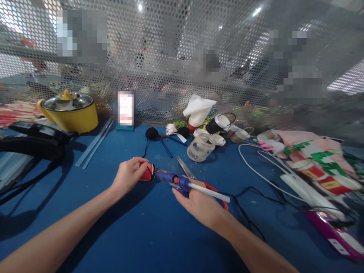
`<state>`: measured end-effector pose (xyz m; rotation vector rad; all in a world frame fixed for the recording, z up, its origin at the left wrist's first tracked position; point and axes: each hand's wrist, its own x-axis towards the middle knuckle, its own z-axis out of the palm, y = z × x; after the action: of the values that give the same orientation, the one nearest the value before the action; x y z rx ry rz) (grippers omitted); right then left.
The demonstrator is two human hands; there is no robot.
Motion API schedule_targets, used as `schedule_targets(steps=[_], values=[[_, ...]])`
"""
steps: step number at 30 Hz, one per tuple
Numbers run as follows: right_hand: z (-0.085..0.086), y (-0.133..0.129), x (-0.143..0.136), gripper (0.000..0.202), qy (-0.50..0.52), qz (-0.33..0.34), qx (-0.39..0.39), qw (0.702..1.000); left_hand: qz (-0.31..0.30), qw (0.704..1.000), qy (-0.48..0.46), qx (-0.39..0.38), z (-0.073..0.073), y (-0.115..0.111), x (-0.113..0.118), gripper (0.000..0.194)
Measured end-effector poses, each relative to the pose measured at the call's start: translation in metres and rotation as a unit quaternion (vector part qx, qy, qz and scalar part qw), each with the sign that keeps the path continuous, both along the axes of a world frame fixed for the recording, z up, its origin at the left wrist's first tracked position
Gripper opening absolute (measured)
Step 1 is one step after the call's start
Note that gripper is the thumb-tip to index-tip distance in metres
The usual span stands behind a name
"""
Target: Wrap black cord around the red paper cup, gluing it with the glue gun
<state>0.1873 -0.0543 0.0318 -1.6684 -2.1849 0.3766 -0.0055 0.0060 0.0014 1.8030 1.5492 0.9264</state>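
Observation:
My left hand (127, 175) is closed round a small red paper cup (147, 173) lying on its side, with a dark band at the end facing right. My right hand (202, 201) grips a blue hot glue gun (167, 177), its nozzle pointing left close to the cup's dark end. Whether the nozzle touches the cup cannot be seen. A translucent glue stick (210, 192) sticks out of the gun's back. Just behind the gun lie scissors (185, 167) with orange-red handles, partly under my right hand. A black yarn ball (152, 133) trails a strand towards the cup.
Beyond the hands stand a clear plastic jar (201, 148), paper cups (199, 117) and a phone (125, 109). At left are a yellow pot (74, 116), spare glue sticks (95, 146) and a black device (36, 142). Cables run right to a purple-and-white power strip (332, 233).

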Motion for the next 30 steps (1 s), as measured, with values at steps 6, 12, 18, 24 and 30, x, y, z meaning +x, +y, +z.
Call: schedule_targets(steps=[6,12,18,24,30], values=[[0.0013,0.0008,0.0006,0.013,-0.002,0.000,-0.013,1.000,0.007,1.000,0.008,-0.007,0.0029,-0.0005,0.0008,0.027],[0.0034,0.0010,-0.0002,0.014,-0.011,-0.001,-0.031,0.999,-0.001,1.000,-0.008,-0.009,0.0000,-0.0009,0.0000,0.028],[0.0027,0.0037,-0.0016,0.015,0.005,-0.028,-0.020,0.999,0.000,1.000,0.004,0.004,-0.0008,-0.0014,0.0005,0.028],[-0.0013,0.0063,0.0014,0.019,0.033,-0.027,-0.035,0.998,0.000,1.000,0.005,0.017,-0.0012,-0.0027,0.0007,0.026],[-0.0039,0.0087,0.0014,0.022,0.029,-0.030,-0.036,0.999,0.009,1.000,0.007,0.019,-0.0023,-0.0011,0.0013,0.025]])
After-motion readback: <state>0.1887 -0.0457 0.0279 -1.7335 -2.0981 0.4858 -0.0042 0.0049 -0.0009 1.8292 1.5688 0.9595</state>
